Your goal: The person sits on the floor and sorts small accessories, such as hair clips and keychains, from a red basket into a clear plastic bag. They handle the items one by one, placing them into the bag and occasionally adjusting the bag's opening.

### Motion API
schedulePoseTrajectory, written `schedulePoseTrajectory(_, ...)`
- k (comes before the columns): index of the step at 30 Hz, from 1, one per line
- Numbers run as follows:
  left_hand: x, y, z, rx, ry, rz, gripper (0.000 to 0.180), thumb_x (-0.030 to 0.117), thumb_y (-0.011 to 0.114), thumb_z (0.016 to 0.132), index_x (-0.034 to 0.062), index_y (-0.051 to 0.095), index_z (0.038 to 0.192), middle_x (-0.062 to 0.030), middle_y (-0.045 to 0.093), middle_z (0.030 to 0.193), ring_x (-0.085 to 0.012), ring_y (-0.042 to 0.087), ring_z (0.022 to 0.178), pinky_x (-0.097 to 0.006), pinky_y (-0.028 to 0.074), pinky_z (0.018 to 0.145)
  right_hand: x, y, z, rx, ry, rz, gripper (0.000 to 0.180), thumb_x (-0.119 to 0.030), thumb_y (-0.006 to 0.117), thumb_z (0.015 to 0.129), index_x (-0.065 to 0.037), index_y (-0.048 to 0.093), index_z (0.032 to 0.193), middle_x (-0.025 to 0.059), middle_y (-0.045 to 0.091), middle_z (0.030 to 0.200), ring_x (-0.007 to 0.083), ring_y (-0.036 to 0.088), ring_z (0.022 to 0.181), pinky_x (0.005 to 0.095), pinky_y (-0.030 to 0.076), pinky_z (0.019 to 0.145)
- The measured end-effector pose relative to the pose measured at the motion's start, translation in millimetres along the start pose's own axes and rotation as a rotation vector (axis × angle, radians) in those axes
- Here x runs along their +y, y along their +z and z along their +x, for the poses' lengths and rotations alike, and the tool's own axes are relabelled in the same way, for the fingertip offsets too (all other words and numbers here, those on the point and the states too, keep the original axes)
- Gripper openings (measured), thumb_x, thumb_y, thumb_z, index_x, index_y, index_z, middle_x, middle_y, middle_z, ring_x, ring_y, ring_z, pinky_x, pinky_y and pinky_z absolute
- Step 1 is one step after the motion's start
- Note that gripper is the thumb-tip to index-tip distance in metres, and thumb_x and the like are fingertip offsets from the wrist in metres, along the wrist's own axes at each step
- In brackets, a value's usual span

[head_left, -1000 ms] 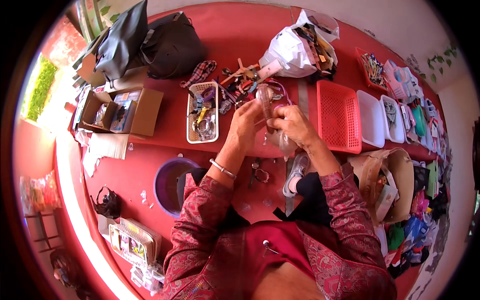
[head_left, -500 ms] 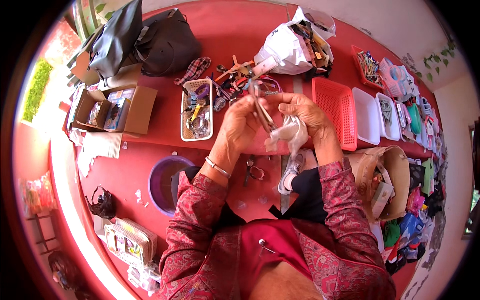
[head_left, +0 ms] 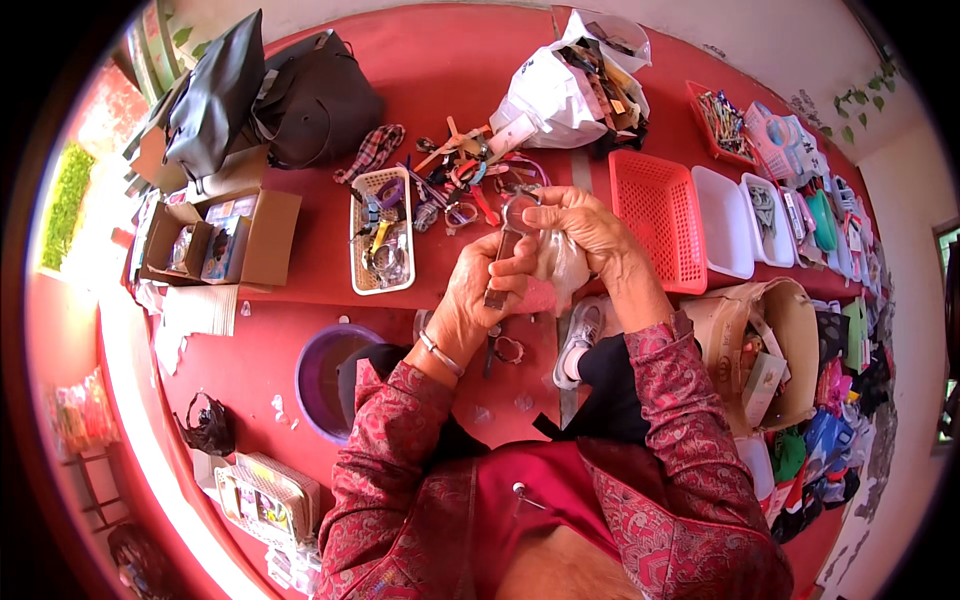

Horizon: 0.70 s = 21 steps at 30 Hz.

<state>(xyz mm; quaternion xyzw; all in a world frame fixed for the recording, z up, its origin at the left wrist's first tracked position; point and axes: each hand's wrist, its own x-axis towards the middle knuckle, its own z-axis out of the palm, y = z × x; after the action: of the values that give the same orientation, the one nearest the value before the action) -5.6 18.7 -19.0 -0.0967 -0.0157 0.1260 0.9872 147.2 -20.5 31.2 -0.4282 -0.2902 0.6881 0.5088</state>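
A wristwatch [head_left: 506,243] with a brown strap and round face is held up in front of me. My left hand [head_left: 472,285] is closed around its strap. My right hand [head_left: 592,232] is closed too, its thumb and fingers at the watch face, with a whitish crumpled cloth [head_left: 563,268] hanging from it. Just beyond my hands lies a heap of watches and straps [head_left: 462,172]. Left of the heap stands a white basket [head_left: 357,240] with several watches in it. Another watch and a bracelet-like ring [head_left: 508,350] lie on the red floor below my hands.
A red perforated basket [head_left: 655,225] and a white tray [head_left: 722,225] stand to the right. A stuffed white bag [head_left: 550,95] is behind the heap. Cardboard boxes [head_left: 270,240] and black bags [head_left: 318,100] are at left, a purple basin [head_left: 312,385] below, an open carton [head_left: 730,340] at right.
The watch has turned so its face now shows. My left fingers have curled around the strap, and the cloth has moved back beneath my right hand. The view has shifted slightly.
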Motion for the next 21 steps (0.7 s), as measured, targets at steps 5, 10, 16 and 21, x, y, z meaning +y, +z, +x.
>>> schedulePoseTrajectory(5,-9,19,-1,0.326,0.178,0.652,0.028,0.022,0.034,0.09,-0.0006,0.047,0.1,-0.0095,0.055,0.087,-0.013,0.052,0.07,-0.025,0.044,0.065,-2,-13,3,0.205,-0.177,-0.233,0.015,-0.008,0.063,0.073,0.001,0.058,0.084,0.0071,0.059,0.068,0.012,0.055,0.052,0.0271,0.051,0.048)
schedulePoseTrajectory(10,-9,15,-6,0.388,0.292,1.069,0.026,0.016,0.043,0.088,-0.0008,0.046,0.108,-0.0095,0.057,0.093,-0.0127,0.055,0.079,-0.025,0.046,0.078,-1,-16,10,0.277,-0.249,-0.273,0.015,-0.008,0.06,0.075,0.004,0.057,0.084,0.0062,0.057,0.064,0.0125,0.056,0.057,0.0249,0.049,0.045)
schedulePoseTrajectory(16,-8,-7,-2,0.498,0.488,0.98,0.019,0.011,0.041,0.088,-0.0021,0.047,0.1,-0.0097,0.056,0.088,-0.0153,0.056,0.077,-0.026,0.048,0.074,24,-6,17,0.203,-0.085,-0.125,0.012,-0.007,0.058,0.077,0.004,0.056,0.083,0.01,0.059,0.073,0.0154,0.058,0.057,0.026,0.051,0.049)
schedulePoseTrajectory(21,-5,-26,-12,0.698,0.612,1.221,0.036,0.018,0.049,0.085,-0.0044,0.035,0.11,-0.017,0.055,0.094,-0.0202,0.057,0.081,-0.033,0.049,0.071,41,-5,45,0.291,0.008,-0.173,0.009,-0.006,0.055,0.077,0.003,0.056,0.078,0.0109,0.058,0.071,0.0187,0.058,0.056,0.029,0.051,0.05)
